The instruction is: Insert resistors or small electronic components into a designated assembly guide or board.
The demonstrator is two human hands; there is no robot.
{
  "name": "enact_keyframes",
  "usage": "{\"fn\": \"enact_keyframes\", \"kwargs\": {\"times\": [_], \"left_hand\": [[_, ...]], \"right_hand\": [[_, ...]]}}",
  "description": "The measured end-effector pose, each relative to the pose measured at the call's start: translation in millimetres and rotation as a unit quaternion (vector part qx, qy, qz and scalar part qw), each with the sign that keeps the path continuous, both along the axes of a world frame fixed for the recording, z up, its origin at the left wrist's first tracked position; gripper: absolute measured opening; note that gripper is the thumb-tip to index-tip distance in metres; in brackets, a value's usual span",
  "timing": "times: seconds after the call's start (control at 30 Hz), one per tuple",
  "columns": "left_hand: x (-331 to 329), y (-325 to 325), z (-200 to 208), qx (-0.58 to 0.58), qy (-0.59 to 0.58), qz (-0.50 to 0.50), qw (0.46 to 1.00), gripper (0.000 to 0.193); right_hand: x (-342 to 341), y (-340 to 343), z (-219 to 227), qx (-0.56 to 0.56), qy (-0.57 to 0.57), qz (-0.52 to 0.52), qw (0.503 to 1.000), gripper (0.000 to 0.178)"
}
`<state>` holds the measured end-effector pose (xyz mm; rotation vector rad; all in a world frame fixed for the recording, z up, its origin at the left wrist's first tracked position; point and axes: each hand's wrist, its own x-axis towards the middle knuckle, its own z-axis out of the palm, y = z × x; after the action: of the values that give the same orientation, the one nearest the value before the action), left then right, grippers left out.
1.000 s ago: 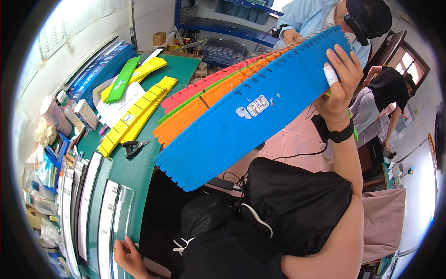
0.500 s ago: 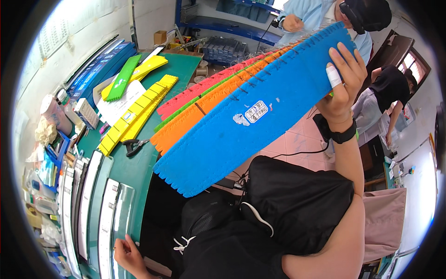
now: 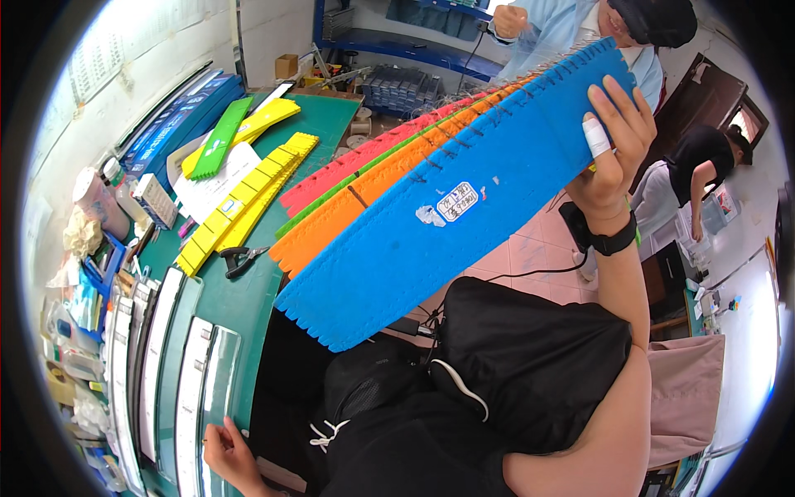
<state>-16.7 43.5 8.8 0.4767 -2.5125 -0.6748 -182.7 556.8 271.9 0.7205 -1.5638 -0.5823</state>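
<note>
My right hand (image 3: 614, 149) grips the far right end of a stack of long foam strips, a white wrap around one finger. The blue foam strip (image 3: 406, 236) is in front, with a small white label and toothed left end. Behind it fan out an orange strip (image 3: 319, 225), a thin green one and a red strip (image 3: 348, 170). Fine dark wires or threads stick out along the stack's upper edge. My left hand (image 3: 229, 457) rests by the green table's near edge, fingers curled in, thumb raised, beside a clear strip; nothing shows in it.
On the green table (image 3: 327, 124) lie yellow foam strips (image 3: 240, 203), a green strip (image 3: 222, 137), black-handled pliers (image 3: 240, 261) and white rails (image 3: 192, 398). Bottles and boxes line the wall. A person in light blue (image 3: 538, 50) stands beyond the stack; another bends at the right.
The foam stack has shifted very slightly to the right in my right hand. The person in light blue has raised a hand up and left. The person at the right has straightened a little.
</note>
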Motion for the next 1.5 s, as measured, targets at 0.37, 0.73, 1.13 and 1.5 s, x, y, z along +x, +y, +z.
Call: {"fn": "enact_keyframes", "kwargs": {"times": [0.37,0.73,1.13,1.5], "left_hand": [[0,-1,-1,-0.008,0.001,-0.003,1.000,0.038],[-1,-6,-8,-0.021,0.009,-0.013,1.000,0.037],[0,-15,-19,-0.007,0.001,-0.015,1.000,0.038],[1,-13,-16,-0.035,0.002,-0.007,0.999,0.040]], "right_hand": [[0,0,0,-0.002,-0.004,-0.002,1.000,0.051],[3,2,12,0.018,0.023,-0.020,0.999,0.050],[-2,1,59,-0.002,0.088,-0.017,0.996,0.061],[-1,-20,60,0.025,0.105,0.033,0.994,0.054]]}}
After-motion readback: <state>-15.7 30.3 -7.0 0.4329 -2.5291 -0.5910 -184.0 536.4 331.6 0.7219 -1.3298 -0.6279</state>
